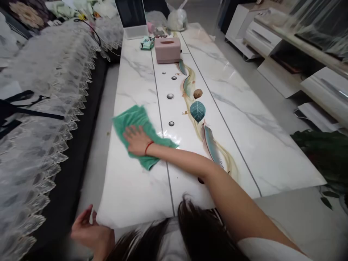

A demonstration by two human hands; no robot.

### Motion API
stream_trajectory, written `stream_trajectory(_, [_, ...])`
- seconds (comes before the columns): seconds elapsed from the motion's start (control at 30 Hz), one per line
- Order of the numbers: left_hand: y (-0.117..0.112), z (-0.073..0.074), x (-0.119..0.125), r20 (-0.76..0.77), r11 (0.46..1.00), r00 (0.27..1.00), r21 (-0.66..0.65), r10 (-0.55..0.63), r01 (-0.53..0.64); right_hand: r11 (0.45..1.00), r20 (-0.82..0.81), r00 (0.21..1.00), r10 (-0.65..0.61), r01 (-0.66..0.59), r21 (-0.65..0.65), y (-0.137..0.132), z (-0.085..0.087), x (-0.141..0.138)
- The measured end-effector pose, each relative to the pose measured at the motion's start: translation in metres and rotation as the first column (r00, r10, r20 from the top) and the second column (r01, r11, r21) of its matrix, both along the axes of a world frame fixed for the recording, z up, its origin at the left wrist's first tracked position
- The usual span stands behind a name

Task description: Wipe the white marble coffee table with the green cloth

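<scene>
Dark hair [194, 228], right fingers [132, 130] spread on green cloth [143, 116], left fingers [86, 214] loosely open, marbled table [136, 192], lace-covered sofa [54, 69]

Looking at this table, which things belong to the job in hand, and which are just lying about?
In the job:
green fabric cloth under the right hand
glossy white marble-patterned tabletop beneath it

Lying about:
pink rectangular tissue box
teal-and-white packet
translucent plastic bag
</scene>
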State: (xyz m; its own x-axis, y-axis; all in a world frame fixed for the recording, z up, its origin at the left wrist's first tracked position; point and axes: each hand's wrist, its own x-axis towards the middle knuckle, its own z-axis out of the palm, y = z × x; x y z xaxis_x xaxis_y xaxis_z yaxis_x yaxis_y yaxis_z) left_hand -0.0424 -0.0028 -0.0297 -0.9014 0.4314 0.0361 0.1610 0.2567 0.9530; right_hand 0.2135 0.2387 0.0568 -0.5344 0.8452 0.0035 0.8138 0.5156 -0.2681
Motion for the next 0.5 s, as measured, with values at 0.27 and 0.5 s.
stream_trajectory(0.27, [0.017, 0.016, 0.001, 0.053, 0.996, 0.994, -0.012, 0.091, -0.09, 0.842, 0.0, 0.849, 0.528, -0.523, 0.131, -0.083, -0.011, -0.017])
stream_trajectory(0.5, [0.021, 0.018, 0.003, 0.053, 0.992, 0.991, -0.009, 0.127, -0.127, 0.934, 0.097, 0.934, -0.345, 0.352, -0.066, -0.067, 0.024, 0.275])
